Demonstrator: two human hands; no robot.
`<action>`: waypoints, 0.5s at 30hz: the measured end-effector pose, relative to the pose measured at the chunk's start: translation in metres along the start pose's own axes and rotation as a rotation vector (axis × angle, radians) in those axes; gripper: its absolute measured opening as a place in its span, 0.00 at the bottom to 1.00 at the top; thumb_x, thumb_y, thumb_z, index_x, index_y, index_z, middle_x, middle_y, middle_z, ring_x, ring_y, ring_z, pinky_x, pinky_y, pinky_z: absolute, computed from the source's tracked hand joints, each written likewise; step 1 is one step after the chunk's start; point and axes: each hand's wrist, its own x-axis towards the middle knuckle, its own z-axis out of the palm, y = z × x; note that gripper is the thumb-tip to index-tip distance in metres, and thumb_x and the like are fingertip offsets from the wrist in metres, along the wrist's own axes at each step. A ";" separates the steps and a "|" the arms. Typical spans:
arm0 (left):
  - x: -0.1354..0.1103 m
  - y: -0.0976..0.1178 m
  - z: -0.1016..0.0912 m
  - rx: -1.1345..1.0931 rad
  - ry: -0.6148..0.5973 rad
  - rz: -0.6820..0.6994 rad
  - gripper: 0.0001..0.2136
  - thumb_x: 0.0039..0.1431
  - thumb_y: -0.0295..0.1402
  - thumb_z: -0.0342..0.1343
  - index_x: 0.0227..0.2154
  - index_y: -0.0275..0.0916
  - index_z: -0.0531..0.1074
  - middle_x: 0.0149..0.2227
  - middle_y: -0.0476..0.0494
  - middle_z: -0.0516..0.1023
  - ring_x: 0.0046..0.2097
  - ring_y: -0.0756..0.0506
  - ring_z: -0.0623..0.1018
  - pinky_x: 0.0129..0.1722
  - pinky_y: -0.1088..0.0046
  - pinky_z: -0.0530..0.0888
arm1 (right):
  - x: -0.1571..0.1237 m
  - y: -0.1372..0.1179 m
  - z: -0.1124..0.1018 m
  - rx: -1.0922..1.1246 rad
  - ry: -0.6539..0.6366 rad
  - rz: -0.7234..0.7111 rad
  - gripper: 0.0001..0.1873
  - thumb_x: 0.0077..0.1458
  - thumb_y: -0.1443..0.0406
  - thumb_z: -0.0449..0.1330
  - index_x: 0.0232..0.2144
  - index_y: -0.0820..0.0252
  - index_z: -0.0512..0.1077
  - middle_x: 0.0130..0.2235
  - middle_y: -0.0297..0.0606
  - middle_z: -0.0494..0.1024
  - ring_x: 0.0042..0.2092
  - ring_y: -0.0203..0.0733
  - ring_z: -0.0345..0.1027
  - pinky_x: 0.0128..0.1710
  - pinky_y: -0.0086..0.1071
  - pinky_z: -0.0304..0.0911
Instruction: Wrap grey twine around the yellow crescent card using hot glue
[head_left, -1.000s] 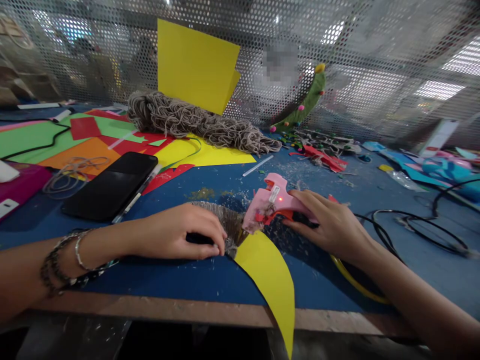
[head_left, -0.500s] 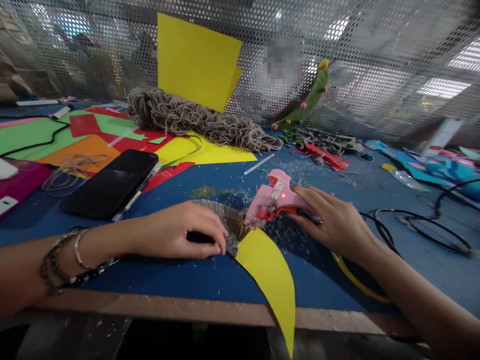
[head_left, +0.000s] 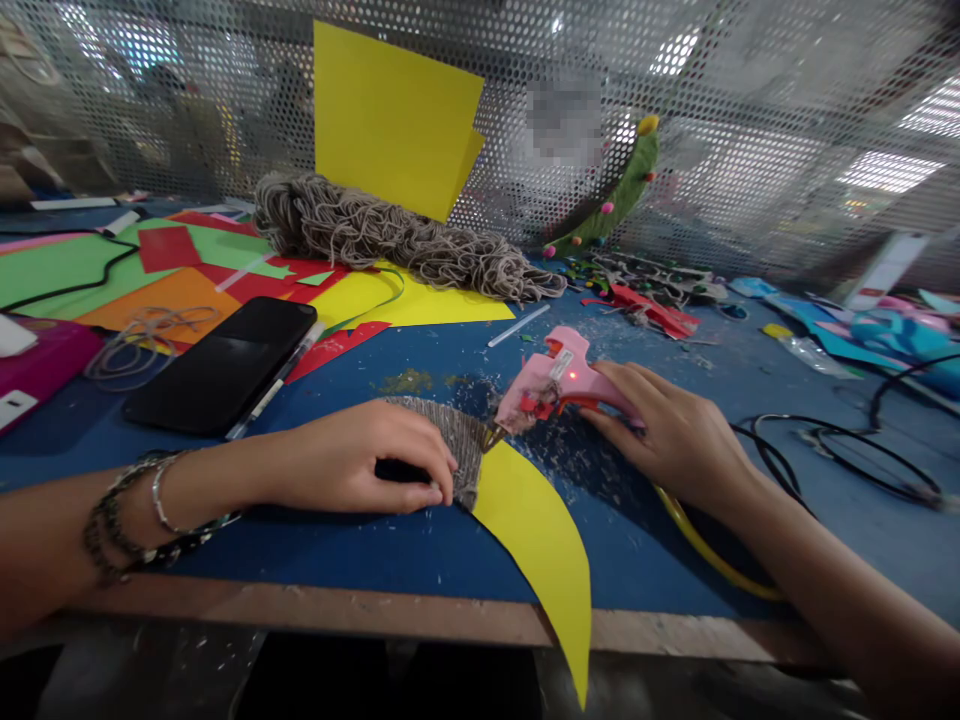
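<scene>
A yellow paper crescent [head_left: 536, 530] lies on the blue table, its pointed end hanging past the front edge. Grey yarn [head_left: 459, 435] covers its left part in close rows. My left hand [head_left: 394, 460] rests on that yarn-covered part, thumb and fingers closed on its lower edge. In my right hand [head_left: 667, 430] is a pink glue gun [head_left: 551, 385] with a small red light lit. Its nozzle points down and left, at the top edge of the crescent where yarn meets bare yellow paper. Whether the tip touches is hard to tell. My left palm hides part of the yarn.
A grey yarn hank [head_left: 397, 235] lies behind, before a standing yellow sheet [head_left: 394, 120]. At left are a black phone [head_left: 225, 365], a pen [head_left: 274, 385] and coloured paper [head_left: 60, 275]. A green felt crescent [head_left: 619, 195] leans on the mesh. Black cable [head_left: 840, 460] lies right.
The glue gun in my right hand has shifted slightly up and right, its nozzle lifting at the yarn's edge. My left hand stays nearly still on the crescent.
</scene>
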 end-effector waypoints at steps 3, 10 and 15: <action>-0.001 -0.001 0.000 0.000 -0.004 0.000 0.05 0.59 0.26 0.52 0.33 0.38 0.73 0.35 0.45 0.78 0.43 0.47 0.76 0.44 0.76 0.70 | 0.000 0.001 0.001 -0.001 -0.019 0.032 0.24 0.57 0.52 0.46 0.48 0.59 0.67 0.41 0.46 0.75 0.36 0.52 0.72 0.25 0.38 0.64; 0.000 -0.001 0.001 0.001 -0.006 -0.006 0.05 0.59 0.26 0.52 0.33 0.37 0.73 0.35 0.45 0.78 0.44 0.47 0.76 0.44 0.76 0.70 | 0.000 0.002 0.001 -0.035 -0.052 0.059 0.25 0.58 0.53 0.44 0.49 0.61 0.66 0.44 0.49 0.75 0.38 0.56 0.72 0.27 0.43 0.65; 0.000 -0.001 0.001 -0.003 -0.008 -0.009 0.05 0.59 0.26 0.52 0.33 0.38 0.73 0.35 0.45 0.79 0.43 0.47 0.76 0.44 0.75 0.70 | 0.000 0.003 0.002 -0.013 -0.037 0.054 0.24 0.58 0.54 0.45 0.49 0.61 0.66 0.44 0.49 0.75 0.40 0.57 0.71 0.28 0.43 0.66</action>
